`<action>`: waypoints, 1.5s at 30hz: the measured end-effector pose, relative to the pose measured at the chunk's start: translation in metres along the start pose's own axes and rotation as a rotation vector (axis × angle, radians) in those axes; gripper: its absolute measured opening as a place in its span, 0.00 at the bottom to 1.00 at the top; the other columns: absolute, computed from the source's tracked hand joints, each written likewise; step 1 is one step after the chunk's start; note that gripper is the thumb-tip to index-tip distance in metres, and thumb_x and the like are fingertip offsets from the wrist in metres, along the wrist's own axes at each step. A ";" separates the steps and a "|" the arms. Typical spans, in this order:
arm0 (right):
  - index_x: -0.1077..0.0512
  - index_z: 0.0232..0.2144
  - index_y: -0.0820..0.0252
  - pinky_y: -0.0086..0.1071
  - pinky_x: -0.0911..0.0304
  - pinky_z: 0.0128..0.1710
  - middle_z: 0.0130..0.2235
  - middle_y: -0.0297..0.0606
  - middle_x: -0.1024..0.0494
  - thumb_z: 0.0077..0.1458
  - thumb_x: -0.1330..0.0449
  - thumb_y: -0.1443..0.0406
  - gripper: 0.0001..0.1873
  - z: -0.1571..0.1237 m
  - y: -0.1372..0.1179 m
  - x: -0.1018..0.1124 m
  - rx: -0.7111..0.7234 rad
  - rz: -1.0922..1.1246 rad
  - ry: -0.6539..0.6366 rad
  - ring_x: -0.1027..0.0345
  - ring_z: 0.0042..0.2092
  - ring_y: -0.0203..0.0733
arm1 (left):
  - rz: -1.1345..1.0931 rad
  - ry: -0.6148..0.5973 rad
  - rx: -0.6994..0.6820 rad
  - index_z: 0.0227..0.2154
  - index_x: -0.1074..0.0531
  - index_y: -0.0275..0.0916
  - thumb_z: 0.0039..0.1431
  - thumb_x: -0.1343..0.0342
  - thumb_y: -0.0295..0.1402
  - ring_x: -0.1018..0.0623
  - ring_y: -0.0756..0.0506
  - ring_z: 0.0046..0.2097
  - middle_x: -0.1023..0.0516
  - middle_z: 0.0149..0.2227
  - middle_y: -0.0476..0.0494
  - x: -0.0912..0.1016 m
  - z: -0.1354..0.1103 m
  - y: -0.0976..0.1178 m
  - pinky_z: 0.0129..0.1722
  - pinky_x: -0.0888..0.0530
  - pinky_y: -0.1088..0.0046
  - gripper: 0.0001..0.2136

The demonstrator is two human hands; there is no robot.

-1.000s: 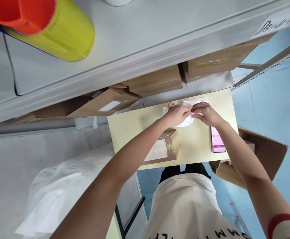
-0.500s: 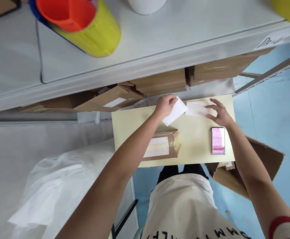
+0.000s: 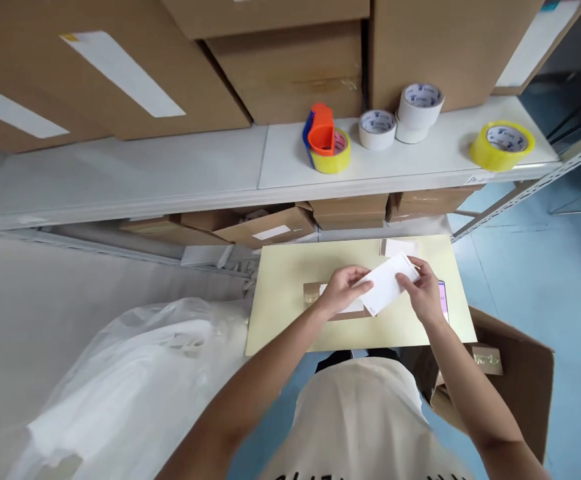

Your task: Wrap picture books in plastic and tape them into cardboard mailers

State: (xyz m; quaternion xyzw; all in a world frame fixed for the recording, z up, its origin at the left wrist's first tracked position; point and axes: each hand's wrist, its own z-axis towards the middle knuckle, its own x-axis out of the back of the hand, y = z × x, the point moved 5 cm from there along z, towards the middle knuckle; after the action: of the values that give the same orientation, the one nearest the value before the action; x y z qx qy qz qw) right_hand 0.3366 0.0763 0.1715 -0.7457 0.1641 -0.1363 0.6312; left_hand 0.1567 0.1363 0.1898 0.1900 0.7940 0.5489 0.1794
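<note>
Both hands hold one white label sheet (image 3: 385,288) above a small yellow table (image 3: 280,280). My left hand (image 3: 341,291) pinches its near left end, fingers closed. My right hand (image 3: 423,291) grips its right end. Under the sheet lies a small taped cardboard parcel (image 3: 313,291) with a white label, mostly hidden by my left hand. Another white sheet (image 3: 398,247) rests at the table's far edge. A phone (image 3: 442,300) with a pink screen peeks out behind my right hand.
A white shelf (image 3: 220,167) ahead carries a tape dispenser (image 3: 324,139) with an orange handle, two white tape rolls (image 3: 400,117) and a yellow roll (image 3: 501,144), with large cartons behind. Flat boxes sit below it. An open carton (image 3: 515,373) stands right, a clear plastic bag (image 3: 135,380) left.
My head has tilted up, so the shelf top and cartons show. The left hand brought the white sheet back over the parcel, and the right hand left the far sheet and took hold of it.
</note>
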 end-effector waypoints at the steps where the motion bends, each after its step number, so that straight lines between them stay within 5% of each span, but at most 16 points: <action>1: 0.31 0.45 0.56 0.38 0.30 0.34 0.40 0.40 0.22 0.46 0.33 0.52 0.26 -0.008 -0.001 -0.001 0.006 -0.019 0.021 0.28 0.37 0.45 | -0.050 0.025 0.005 0.34 0.24 0.35 0.42 0.32 0.43 0.20 0.44 0.36 0.18 0.36 0.40 0.006 -0.014 -0.006 0.35 0.26 0.71 0.19; 4: 0.35 0.51 0.56 0.45 0.31 0.41 0.45 0.45 0.24 0.49 0.35 0.51 0.30 -0.034 -0.010 -0.007 0.161 -0.268 0.123 0.28 0.44 0.50 | -0.145 0.112 -0.003 0.31 0.24 0.36 0.42 0.33 0.44 0.21 0.45 0.34 0.18 0.33 0.42 0.018 -0.043 -0.023 0.37 0.26 0.70 0.18; 7: 0.36 0.54 0.55 0.55 0.38 0.51 0.54 0.51 0.30 0.52 0.37 0.53 0.29 -0.070 -0.032 -0.028 0.517 -0.693 0.249 0.36 0.57 0.59 | -0.184 0.179 -0.024 0.29 0.25 0.37 0.42 0.33 0.43 0.22 0.47 0.32 0.19 0.30 0.44 0.021 -0.059 -0.030 0.35 0.26 0.71 0.15; 10: 0.30 0.48 0.51 0.51 0.40 0.53 0.51 0.46 0.25 0.58 0.40 0.60 0.15 -0.105 -0.045 -0.067 0.799 -0.870 0.072 0.33 0.56 0.56 | -0.226 0.196 -0.049 0.28 0.25 0.37 0.43 0.33 0.41 0.23 0.47 0.30 0.20 0.28 0.46 0.023 -0.072 -0.028 0.34 0.27 0.72 0.14; 12: 0.29 0.47 0.49 0.47 0.39 0.52 0.48 0.43 0.21 0.60 0.42 0.62 0.12 -0.121 -0.047 -0.088 0.864 -0.873 -0.079 0.29 0.53 0.52 | -0.273 0.187 -0.052 0.29 0.24 0.38 0.43 0.32 0.40 0.23 0.48 0.30 0.21 0.27 0.47 0.025 -0.081 -0.027 0.33 0.27 0.72 0.13; 21: 0.26 0.44 0.47 0.45 0.42 0.52 0.46 0.37 0.18 0.62 0.44 0.67 0.11 -0.143 -0.047 -0.111 0.870 -0.869 -0.090 0.24 0.49 0.47 | -0.655 0.080 0.045 0.27 0.28 0.38 0.39 0.29 0.45 0.23 0.50 0.30 0.22 0.27 0.49 0.035 -0.119 -0.028 0.40 0.26 0.71 0.20; 26: 0.26 0.43 0.49 0.43 0.41 0.50 0.45 0.38 0.18 0.63 0.44 0.67 0.10 -0.151 -0.048 -0.113 0.913 -0.856 -0.088 0.23 0.47 0.45 | -0.689 0.040 0.045 0.26 0.30 0.37 0.39 0.28 0.45 0.23 0.50 0.31 0.24 0.27 0.50 0.037 -0.128 -0.030 0.42 0.26 0.70 0.20; 37: 0.24 0.41 0.50 0.47 0.35 0.48 0.44 0.41 0.18 0.62 0.43 0.63 0.08 -0.142 -0.050 -0.103 0.832 -0.725 -0.180 0.24 0.47 0.49 | -0.509 0.044 -0.015 0.27 0.31 0.38 0.43 0.32 0.51 0.25 0.50 0.32 0.27 0.27 0.50 0.031 -0.125 -0.028 0.42 0.28 0.70 0.22; 45: 0.24 0.30 0.53 0.40 0.28 0.37 0.33 0.40 0.19 0.56 0.38 0.55 0.10 -0.117 -0.048 -0.098 0.423 -0.431 -0.290 0.24 0.37 0.47 | -0.057 0.144 -0.277 0.26 0.32 0.41 0.54 0.42 0.50 0.30 0.47 0.33 0.30 0.29 0.48 0.031 -0.119 -0.016 0.37 0.32 0.72 0.17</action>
State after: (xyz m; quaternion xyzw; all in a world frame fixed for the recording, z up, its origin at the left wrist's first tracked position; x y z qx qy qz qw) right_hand 0.2027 0.0195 0.2388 -0.6272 -0.1210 -0.1902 0.7455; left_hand 0.0698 0.0509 0.2123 0.1010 0.7267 0.6599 0.1623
